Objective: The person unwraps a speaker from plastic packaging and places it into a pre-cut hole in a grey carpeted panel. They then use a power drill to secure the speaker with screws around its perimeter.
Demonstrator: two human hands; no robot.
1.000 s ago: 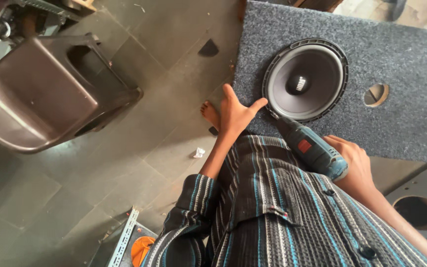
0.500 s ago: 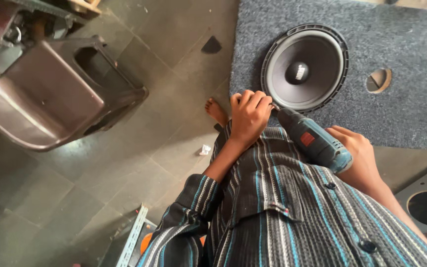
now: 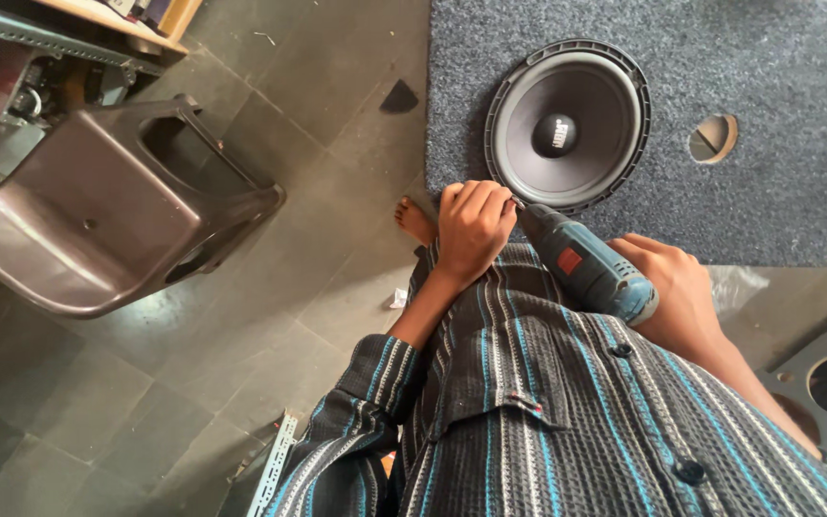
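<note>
Head view, looking straight down: right hand (image 3: pixel 686 297) wrapped round the grip of a blue-green power drill (image 3: pixel 581 263), fingers closed tight on it; drill angled up-left, nose aimed at the lower-left rim of the round black speaker (image 3: pixel 567 124). Left hand (image 3: pixel 473 225) curled into a loose fist right at the drill's tip, fingertips pinched together at the bit; whether there's a screw btwn them, can't tell, too small and hidden by the knuckles. Speaker sits flush in its cut-out in the grey carpeted board (image 3: pixel 777 172); a small round hole (image 3: pixel 713 139) is cut to its right. Striped shirt (image 3: pixel 547 412) fills the foreground; a bare foot (image 3: pixel 415 220) shows at the board's edge; brown plastic chair (image 3: pixel 117 220) tipped over on the tiled floor (image 3: pixel 327 172), well apart to the left.

Step in hand, prob.: lining up the bit at the speaker's rim, fastening it to the board. Next move calls for the tip seated square on the fixing point, steady pressure, left fingers clear of the turning bit.
</note>
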